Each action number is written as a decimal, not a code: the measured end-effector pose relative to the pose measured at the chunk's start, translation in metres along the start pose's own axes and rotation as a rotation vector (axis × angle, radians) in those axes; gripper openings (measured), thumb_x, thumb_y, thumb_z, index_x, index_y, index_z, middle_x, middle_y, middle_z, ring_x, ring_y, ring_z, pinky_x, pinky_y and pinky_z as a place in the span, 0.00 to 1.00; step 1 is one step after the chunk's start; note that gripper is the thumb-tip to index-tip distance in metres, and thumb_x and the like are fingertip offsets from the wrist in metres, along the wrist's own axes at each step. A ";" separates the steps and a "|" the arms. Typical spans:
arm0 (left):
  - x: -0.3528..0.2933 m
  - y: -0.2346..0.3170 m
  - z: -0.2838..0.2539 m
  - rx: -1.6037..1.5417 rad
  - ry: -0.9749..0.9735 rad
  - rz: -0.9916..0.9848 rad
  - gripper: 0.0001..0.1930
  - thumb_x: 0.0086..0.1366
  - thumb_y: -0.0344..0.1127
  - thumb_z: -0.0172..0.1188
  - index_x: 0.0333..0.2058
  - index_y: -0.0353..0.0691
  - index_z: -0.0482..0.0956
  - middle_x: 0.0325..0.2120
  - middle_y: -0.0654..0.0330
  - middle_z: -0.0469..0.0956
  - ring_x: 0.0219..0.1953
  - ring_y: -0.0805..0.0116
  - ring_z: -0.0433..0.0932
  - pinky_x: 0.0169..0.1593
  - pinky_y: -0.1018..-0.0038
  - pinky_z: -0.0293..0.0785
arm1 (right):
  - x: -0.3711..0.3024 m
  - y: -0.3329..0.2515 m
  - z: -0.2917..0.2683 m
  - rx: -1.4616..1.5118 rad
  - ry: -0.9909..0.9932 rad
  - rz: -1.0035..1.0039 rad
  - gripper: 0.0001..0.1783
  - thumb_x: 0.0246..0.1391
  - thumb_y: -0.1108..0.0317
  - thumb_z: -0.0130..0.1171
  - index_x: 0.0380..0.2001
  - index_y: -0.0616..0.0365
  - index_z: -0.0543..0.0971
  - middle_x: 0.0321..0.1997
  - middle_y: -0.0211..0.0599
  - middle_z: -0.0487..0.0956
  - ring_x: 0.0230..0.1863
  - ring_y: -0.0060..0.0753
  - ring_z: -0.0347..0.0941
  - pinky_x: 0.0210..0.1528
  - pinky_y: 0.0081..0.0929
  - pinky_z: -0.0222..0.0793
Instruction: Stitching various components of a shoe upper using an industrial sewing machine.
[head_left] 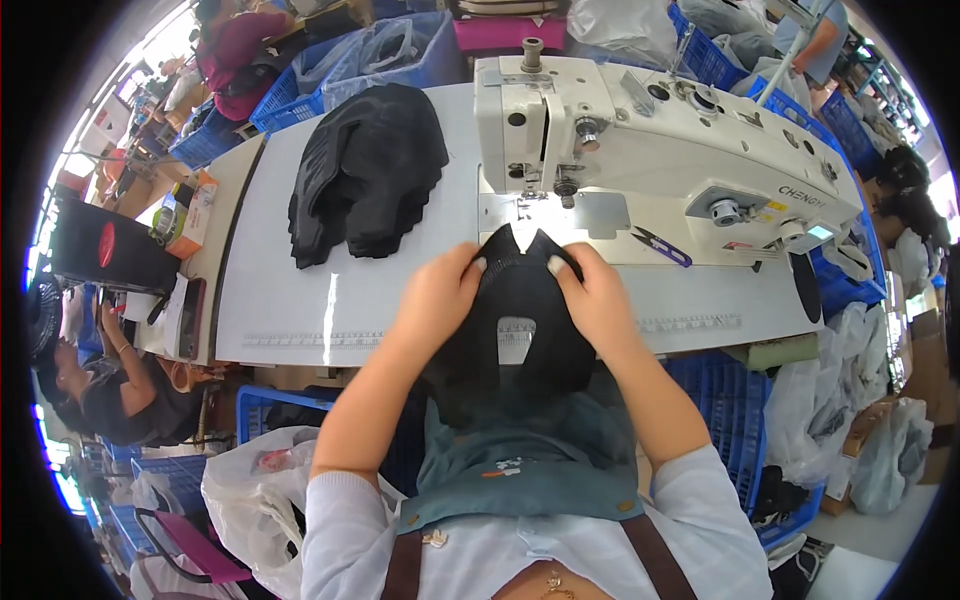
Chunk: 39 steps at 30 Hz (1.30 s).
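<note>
Fabric (522,288), black, between left fingers (462,264) and right fingers (587,264), edges pinched.

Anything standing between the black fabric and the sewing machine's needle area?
Nothing visible. The left hand and right hand hold the black fabric with its notched edge facing the needle area; the purple snips lie off to the right.

top: pale bluish-white woven shirt (700,520), short loose sleeves (342,520) | apron: teal-green cloth bib (560,450), small white-and-orange motif (505,467) | straps: flat dark-brown bands (655,555), round brass-coloured studs (627,506) | neck: thin gold-coloured necklace (555,580) | left hand (440,288), right hand (602,298): bare
</note>
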<state>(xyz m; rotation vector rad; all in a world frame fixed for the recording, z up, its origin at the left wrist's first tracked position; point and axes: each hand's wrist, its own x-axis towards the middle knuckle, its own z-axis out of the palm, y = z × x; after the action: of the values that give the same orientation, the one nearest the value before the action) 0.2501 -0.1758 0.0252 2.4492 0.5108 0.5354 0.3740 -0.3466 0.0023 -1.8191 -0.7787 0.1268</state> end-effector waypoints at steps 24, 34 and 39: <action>0.090 -0.030 0.034 0.026 -0.429 0.031 0.13 0.59 0.37 0.57 0.34 0.30 0.77 0.27 0.45 0.78 0.31 0.48 0.76 0.40 0.63 0.71 | 0.077 0.022 0.015 -0.550 -0.363 0.141 0.15 0.53 0.60 0.52 0.29 0.62 0.80 0.33 0.51 0.79 0.39 0.51 0.75 0.42 0.42 0.70; 0.097 -0.028 0.024 -0.150 -0.608 -0.198 0.11 0.58 0.37 0.59 0.33 0.32 0.79 0.24 0.55 0.79 0.29 0.69 0.76 0.36 0.72 0.71 | 0.077 0.022 0.010 -0.387 -0.499 0.184 0.16 0.51 0.58 0.55 0.33 0.62 0.81 0.34 0.50 0.79 0.38 0.51 0.76 0.43 0.41 0.70; 0.107 -0.038 0.030 -0.071 -0.666 -0.206 0.11 0.54 0.36 0.62 0.31 0.33 0.80 0.26 0.50 0.80 0.30 0.60 0.79 0.37 0.68 0.72 | 0.086 0.013 0.006 -0.504 -0.544 0.216 0.17 0.50 0.58 0.55 0.34 0.61 0.81 0.35 0.49 0.80 0.40 0.49 0.76 0.43 0.40 0.70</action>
<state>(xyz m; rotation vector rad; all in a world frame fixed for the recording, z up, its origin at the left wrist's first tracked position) 0.3462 -0.1104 0.0069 2.2860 0.4362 -0.3398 0.4441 -0.2954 0.0126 -2.3881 -1.0536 0.6344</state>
